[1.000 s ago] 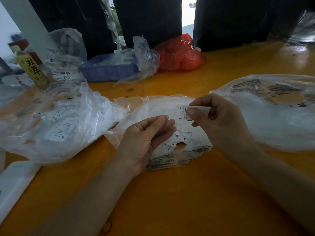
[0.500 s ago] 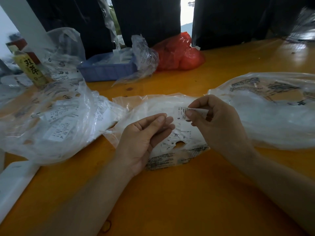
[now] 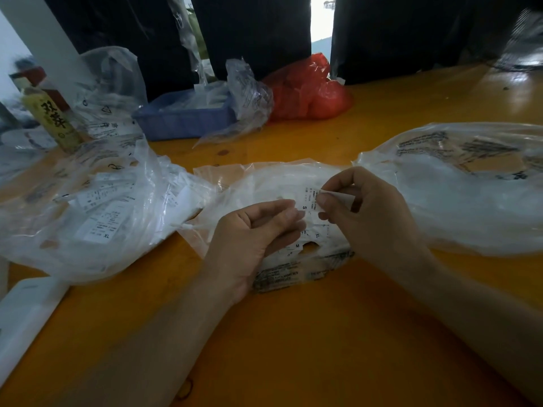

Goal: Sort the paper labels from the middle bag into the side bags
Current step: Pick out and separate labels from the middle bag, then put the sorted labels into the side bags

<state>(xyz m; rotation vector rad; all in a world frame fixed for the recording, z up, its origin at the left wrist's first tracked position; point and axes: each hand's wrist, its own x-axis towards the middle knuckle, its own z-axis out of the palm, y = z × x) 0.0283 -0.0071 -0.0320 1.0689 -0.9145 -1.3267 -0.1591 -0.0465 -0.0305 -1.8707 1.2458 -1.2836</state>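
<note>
The middle bag [image 3: 264, 183] of clear plastic lies on the orange table and holds several white paper labels [image 3: 311, 239] marked M and XL. My right hand [image 3: 370, 218] pinches a white label [image 3: 311, 198] marked S between thumb and forefinger above that bag. My left hand [image 3: 252, 236] lies palm up just left of it, fingers loosely bent, fingertips touching the label's lower edge. The left bag [image 3: 97, 212] holds several labels, one marked XL. The right bag [image 3: 458, 189] looks milky; its contents are unclear.
A blue tray [image 3: 182, 118] with crumpled clear plastic and a red bag [image 3: 305, 89] stand at the back. A yellow bottle [image 3: 50, 118] stands far left. A white flat object [image 3: 20, 318] lies at the front left edge. Dark cloth hangs behind the table.
Almost nothing moved. My right hand still pinches the S label; my left fingertips have come slightly closer to it.
</note>
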